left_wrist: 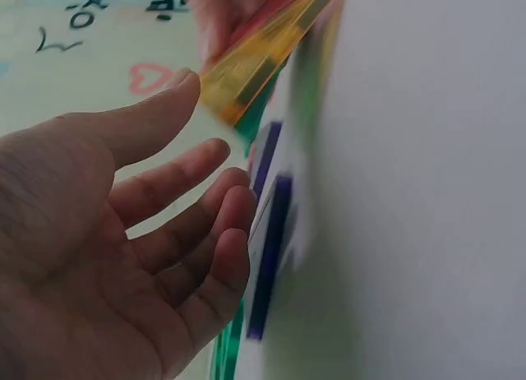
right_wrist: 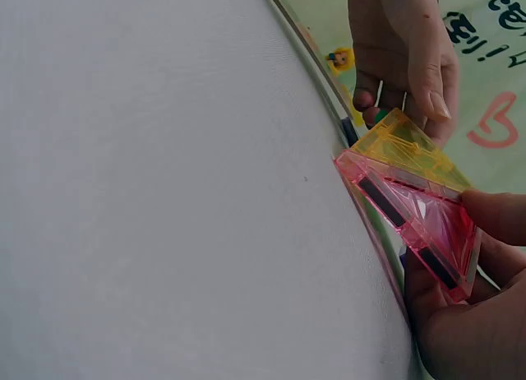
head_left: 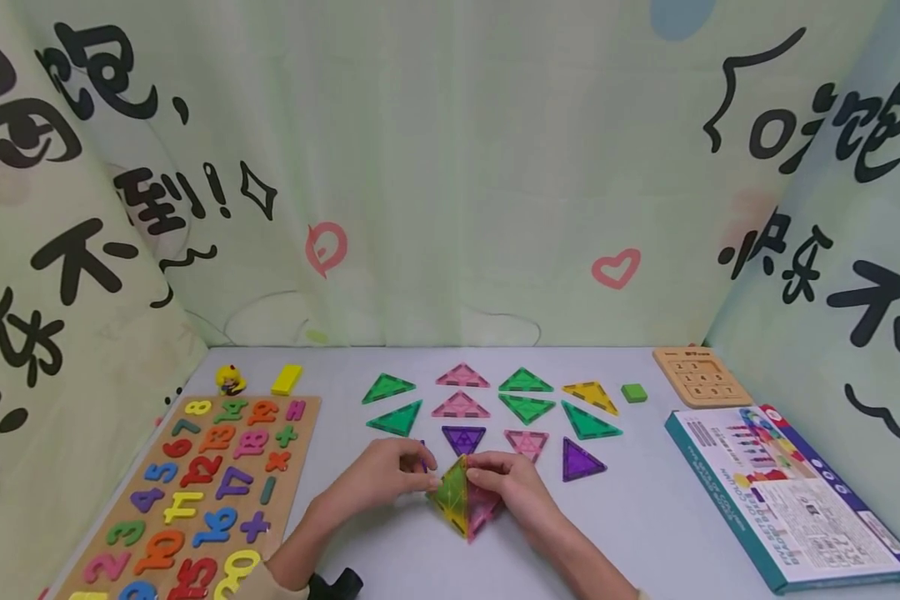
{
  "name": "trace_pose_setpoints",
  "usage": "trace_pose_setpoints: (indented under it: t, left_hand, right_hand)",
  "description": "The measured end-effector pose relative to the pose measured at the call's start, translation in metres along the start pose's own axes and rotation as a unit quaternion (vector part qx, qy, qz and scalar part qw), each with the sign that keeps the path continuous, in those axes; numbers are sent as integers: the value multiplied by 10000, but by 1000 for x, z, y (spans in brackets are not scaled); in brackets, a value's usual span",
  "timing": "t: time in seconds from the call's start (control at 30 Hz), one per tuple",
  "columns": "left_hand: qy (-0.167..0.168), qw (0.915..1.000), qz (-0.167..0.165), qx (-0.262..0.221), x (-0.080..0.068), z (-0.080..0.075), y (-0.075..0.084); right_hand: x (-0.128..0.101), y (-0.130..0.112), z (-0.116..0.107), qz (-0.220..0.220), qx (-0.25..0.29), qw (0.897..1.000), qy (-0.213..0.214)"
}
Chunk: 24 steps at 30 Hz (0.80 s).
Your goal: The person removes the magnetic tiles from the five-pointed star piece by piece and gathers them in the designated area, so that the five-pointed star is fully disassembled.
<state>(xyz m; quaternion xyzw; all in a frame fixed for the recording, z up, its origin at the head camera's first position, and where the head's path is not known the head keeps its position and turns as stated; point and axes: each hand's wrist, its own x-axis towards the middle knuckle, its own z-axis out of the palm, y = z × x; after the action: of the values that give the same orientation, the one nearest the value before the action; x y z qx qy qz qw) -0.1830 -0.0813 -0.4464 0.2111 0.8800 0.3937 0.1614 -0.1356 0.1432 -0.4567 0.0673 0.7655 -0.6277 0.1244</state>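
A small peaked form of translucent magnetic triangle tiles is held upright on the white table, near the person's edge, between two bare hands. The right hand is closed around the pink tile: in the right wrist view its fingers are curled against the tile's outer face and lower corner, seemingly so the piece stays tilted against its neighbour. The left hand is met on the opposite side; its fingertips touch the yellow tile near the top edge, and in the left wrist view the fingers are fairly straight and spread, pressing rather than clamping, which looks like steadying while the magnetic edges line up. Whether the thumb pinches the tile cannot be told. Just beyond the hands, loose flat triangles in green, pink, purple and yellow lie in rows, within reach. Further left of the grip, a wooden number puzzle board lies beside a yellow block and a small toy figure. To the right lie a green cube, a sliding number puzzle and a printed box. The far side of the tile form is hidden; the left wrist view is blurred, and a dark object at the bottom edge is cut off.
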Motion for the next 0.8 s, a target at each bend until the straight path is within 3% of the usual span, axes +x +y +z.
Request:
trace_pose_setpoints:
  t: [0.1, 0.33, 0.57, 0.8]
  left_hand:
    - [-114, 9999, 46, -17, 0, 10, 7]
    - [-7, 10000, -39, -2, -2, 19, 13]
    - [-144, 9998, 74, -117, -1, 19, 7]
    - [-410, 9983, 20, -417, -1, 11, 3]
  right_hand:
    - [-1, -1, 0, -12, 115, 9999, -65]
    - [-1, 1, -1, -150, 239, 9987, -429]
    - [0, 2, -5, -186, 361, 9951, -906]
    - [0, 2, -5, -173, 469, 9937, -1005]
